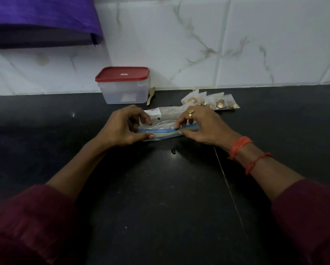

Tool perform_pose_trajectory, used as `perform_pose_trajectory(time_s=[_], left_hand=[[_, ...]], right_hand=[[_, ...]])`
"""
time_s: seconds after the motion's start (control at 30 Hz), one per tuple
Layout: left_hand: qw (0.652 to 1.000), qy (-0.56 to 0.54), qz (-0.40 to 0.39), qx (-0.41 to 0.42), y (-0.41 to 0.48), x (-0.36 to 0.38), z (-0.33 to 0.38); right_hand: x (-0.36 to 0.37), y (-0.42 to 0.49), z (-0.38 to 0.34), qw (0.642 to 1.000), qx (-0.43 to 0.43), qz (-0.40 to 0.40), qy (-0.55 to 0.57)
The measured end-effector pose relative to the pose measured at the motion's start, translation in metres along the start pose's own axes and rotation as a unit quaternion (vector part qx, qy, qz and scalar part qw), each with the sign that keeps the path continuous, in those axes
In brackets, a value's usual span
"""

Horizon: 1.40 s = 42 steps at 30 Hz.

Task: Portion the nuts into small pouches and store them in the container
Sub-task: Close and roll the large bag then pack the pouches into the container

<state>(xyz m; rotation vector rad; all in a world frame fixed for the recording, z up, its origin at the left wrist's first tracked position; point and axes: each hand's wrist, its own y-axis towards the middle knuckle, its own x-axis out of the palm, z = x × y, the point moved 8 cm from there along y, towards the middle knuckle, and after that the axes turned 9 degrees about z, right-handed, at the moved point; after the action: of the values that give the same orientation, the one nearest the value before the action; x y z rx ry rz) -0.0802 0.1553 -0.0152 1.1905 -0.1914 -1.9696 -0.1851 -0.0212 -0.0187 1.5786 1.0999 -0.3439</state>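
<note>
A clear zip bag point(165, 119) with a blue zip strip lies flat on the black counter point(160, 188), nearly empty, with a dark bit inside. My left hand point(124, 128) pinches the strip's left end between thumb and fingers. My right hand point(200, 125), with a gold ring, pinches the strip's right part. Several small filled nut pouches point(211, 101) lie in a row behind my right hand. A translucent container point(124, 86) with a red lid on stands at the back by the wall.
A small wooden spoon point(151, 96) leans beside the container's right side. A purple cloth point(40, 20) hangs at the upper left over the marble-tiled wall. A small dark crumb point(173, 151) lies on the counter in front of the bag.
</note>
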Motion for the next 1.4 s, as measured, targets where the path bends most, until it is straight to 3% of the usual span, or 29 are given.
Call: perform_pose_trajectory(time_s=[0.17,0.43,0.67,0.9,1.13,1.23,1.4], left_hand=[[0.996,0.061,-0.018,0.068,0.000,0.006,0.019],[0.980,0.184,-0.045,0.054,0.002,0.007,0.006],[0.987,0.146,-0.052,0.035,0.002,0.004,0.000],[0.998,0.059,0.010,0.003,0.005,-0.012,-0.008],[0.998,-0.008,0.044,-0.045,0.004,-0.013,-0.025],[0.995,-0.066,0.045,-0.053,0.004,-0.010,-0.029],[0.976,-0.170,0.061,-0.120,0.001,-0.010,-0.043]], right_hand=[[-0.001,0.002,-0.002,1.000,0.009,-0.006,-0.003],[-0.018,0.001,0.007,0.999,0.022,0.005,-0.044],[-0.027,0.000,0.013,0.991,0.033,-0.003,-0.127],[-0.024,0.002,0.021,0.976,0.053,-0.026,-0.212],[-0.014,-0.004,0.033,0.988,0.048,-0.089,-0.118],[-0.016,-0.005,0.033,0.995,0.044,-0.075,-0.053],[-0.021,-0.006,0.042,0.987,0.130,-0.049,0.083]])
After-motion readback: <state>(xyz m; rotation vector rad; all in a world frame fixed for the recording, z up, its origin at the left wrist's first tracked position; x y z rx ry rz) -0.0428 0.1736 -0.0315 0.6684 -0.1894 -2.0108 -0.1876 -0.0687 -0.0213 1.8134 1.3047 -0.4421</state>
